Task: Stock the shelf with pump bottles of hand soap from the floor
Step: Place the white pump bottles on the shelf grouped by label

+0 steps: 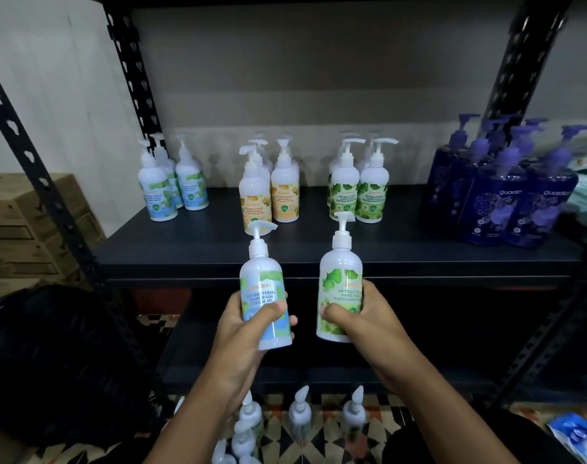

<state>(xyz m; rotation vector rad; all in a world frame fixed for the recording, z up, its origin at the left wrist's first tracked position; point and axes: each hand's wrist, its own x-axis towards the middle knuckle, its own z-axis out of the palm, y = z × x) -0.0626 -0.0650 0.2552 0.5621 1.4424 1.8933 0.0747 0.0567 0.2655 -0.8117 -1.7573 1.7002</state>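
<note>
Head view: the shelf (402, 249) already carries shelved bottles (285, 199) in sorted groups. Left grip (245, 329) wraps a mint bottle (260, 286), right grip (359, 316) a green bottle (339, 276), both before the shelf edge. Floor bottles (299, 413) remain; roughly midway, I judge.

Bottle clusters (285, 192) on shelf (419, 242); more bottles (299, 413) on floor (325, 440) below.

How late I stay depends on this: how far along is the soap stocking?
Done: groups of Cool Mint, Extra Moisture, Maximum Protection and purple bottles stand on the shelf. In hand: the left hand grips a Cool Mint bottle, the right hand a Maximum Protection bottle, not yet shelved. Left: several pump bottles on the floor.
</note>
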